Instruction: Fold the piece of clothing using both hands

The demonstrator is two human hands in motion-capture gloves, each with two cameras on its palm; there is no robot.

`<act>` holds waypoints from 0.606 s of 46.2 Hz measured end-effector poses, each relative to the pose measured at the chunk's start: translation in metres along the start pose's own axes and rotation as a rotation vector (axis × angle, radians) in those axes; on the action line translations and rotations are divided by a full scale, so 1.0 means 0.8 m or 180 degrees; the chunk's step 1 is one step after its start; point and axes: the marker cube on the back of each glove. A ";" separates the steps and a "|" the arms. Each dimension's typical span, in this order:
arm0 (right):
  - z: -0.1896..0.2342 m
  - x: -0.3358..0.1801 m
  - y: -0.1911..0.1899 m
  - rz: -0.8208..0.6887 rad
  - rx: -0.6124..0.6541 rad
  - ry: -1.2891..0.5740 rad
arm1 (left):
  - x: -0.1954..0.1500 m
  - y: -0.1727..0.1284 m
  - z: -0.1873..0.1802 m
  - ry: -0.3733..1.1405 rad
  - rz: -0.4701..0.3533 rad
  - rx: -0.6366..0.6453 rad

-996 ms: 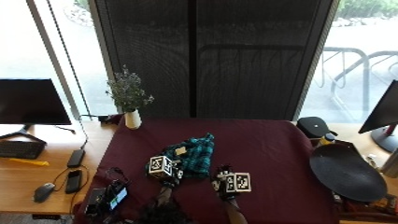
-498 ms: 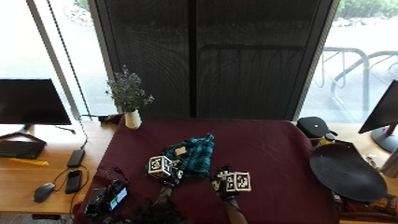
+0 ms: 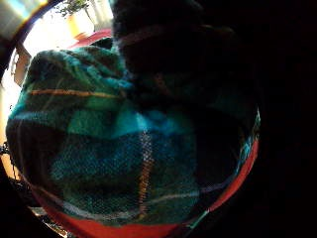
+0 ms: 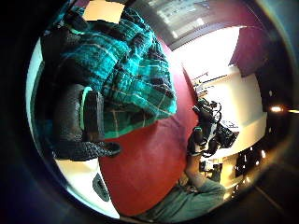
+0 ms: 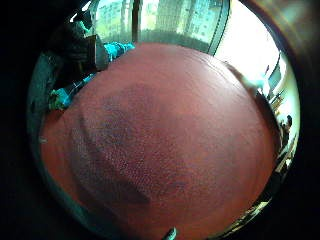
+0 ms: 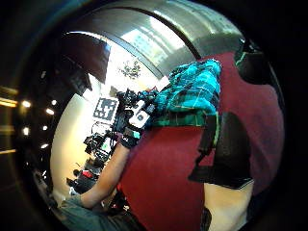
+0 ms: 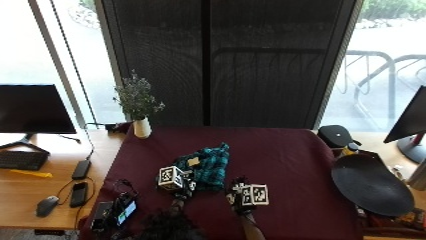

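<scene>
Two gloved hands work a maroon-covered table [image 7: 279, 165]: the left hand [image 7: 181, 184] sits on the near edge of the crumpled teal plaid garment [image 7: 206, 166], fingers apparently curling into cloth, while the right hand [image 7: 239, 194] hovers just beside it, holding nothing, seemingly poised to help.

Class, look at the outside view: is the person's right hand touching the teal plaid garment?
No. The right hand sits over bare maroon tablecloth, apart from the garment, which lies beside the left hand.
</scene>
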 end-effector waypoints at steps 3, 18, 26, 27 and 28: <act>0.001 0.001 -0.001 -0.0005 0.0020 0.0009 | -0.002 -0.001 0.000 -0.0040 -0.0003 0.0026; -0.001 0.002 -0.003 0.0049 0.0136 -0.0022 | -0.013 0.006 0.003 -0.0229 -0.0096 -0.0047; 0.001 0.004 -0.004 0.0026 0.0017 -0.0082 | -0.006 -0.008 0.004 -0.0057 0.0022 0.0068; 0.000 0.003 -0.004 0.0010 0.0016 -0.0086 | -0.005 -0.008 0.005 -0.0039 0.0010 0.0034; -0.001 0.002 -0.004 -0.0002 0.0016 -0.0092 | -0.004 -0.007 0.006 -0.0032 0.0000 0.0008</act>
